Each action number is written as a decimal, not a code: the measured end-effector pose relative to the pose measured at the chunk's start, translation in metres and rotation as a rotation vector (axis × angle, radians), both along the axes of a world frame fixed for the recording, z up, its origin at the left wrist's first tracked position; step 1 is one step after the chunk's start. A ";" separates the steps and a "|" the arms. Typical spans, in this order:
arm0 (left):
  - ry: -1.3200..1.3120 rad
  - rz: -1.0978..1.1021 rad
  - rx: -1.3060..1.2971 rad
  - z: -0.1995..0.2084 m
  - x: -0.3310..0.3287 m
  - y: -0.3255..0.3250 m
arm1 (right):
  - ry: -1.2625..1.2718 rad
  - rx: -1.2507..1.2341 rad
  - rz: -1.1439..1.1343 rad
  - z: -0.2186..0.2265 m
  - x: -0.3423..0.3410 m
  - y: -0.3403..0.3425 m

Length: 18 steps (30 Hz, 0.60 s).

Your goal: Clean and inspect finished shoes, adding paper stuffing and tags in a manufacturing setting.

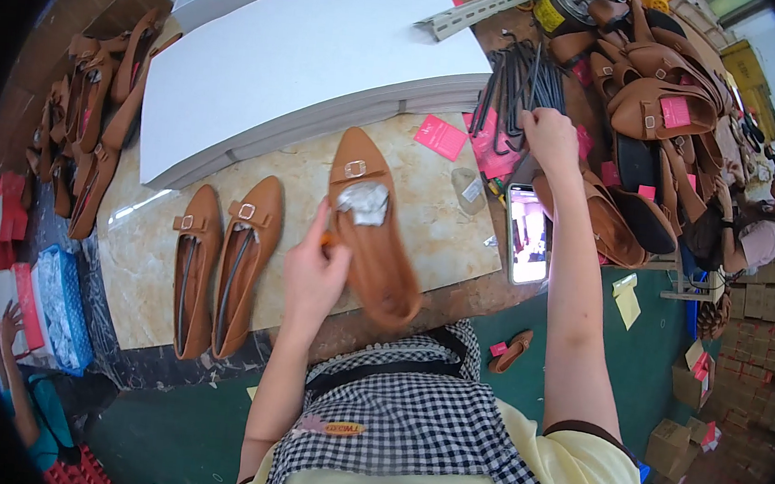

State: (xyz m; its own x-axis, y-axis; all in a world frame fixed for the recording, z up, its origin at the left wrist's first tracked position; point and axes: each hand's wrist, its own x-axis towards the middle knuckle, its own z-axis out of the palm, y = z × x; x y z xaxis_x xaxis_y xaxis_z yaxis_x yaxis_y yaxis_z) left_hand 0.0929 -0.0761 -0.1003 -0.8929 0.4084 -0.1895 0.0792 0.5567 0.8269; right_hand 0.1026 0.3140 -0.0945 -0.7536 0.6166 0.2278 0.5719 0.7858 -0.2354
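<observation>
My left hand grips a brown pointed-toe flat shoe by its side; the shoe has a square buckle, and crumpled white paper fills its toe. Something orange shows by my left thumb. My right hand reaches to a heap of thin black bent rods, its fingers closed at the near end of the heap, apparently around a rod; the fingertips are partly hidden. To the left, two matching shoes, one beside the other, lie on the marble-patterned tabletop, a dark rod lengthwise inside each.
A big stack of white sheets covers the table's far side. A phone lies near the right edge, by pink tags. Shoes are piled at right and left. Another person sits at far right; another's hand shows at left.
</observation>
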 end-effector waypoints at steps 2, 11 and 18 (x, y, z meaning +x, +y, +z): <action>-0.146 0.227 0.505 -0.006 0.010 -0.012 | 0.033 -0.176 -0.008 0.028 0.009 -0.002; -0.752 0.392 0.985 0.011 0.005 -0.028 | 0.058 -0.980 0.508 0.091 0.068 -0.177; -0.385 0.429 0.842 0.014 0.005 -0.034 | -0.029 -1.097 0.582 0.093 0.066 -0.253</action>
